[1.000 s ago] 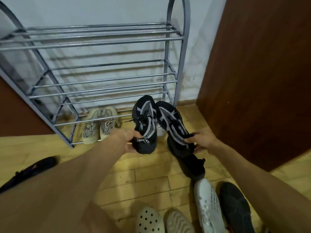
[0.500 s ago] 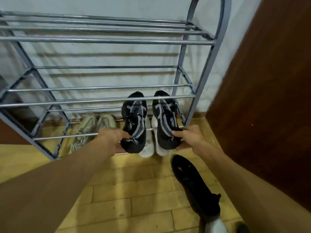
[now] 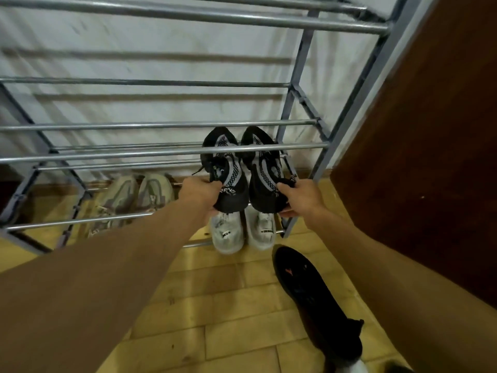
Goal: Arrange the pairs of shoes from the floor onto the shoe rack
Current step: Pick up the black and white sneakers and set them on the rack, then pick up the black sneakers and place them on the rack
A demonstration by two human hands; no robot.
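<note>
My left hand (image 3: 200, 193) grips the heel of a black-and-grey sneaker (image 3: 228, 176). My right hand (image 3: 300, 197) grips the heel of its mate (image 3: 265, 173). Both shoes point toes-first into the grey metal shoe rack (image 3: 161, 152), their toes under a front bar near the rack's right end. Whether their soles rest on the lower bars is unclear. Below them a white pair (image 3: 243, 230) sits on the bottom tier. A beige pair (image 3: 134, 197) sits to the left on the same tier.
A black shoe (image 3: 312, 294) lies on the wooden floor by my right forearm. A brown wooden door (image 3: 430, 157) stands close to the right of the rack. A white wall backs the rack. The upper tiers hold nothing.
Both hands have carried the black-and-grey pair forward from above the floor into the rack, above the white pair. The camera has moved closer to the rack.
</note>
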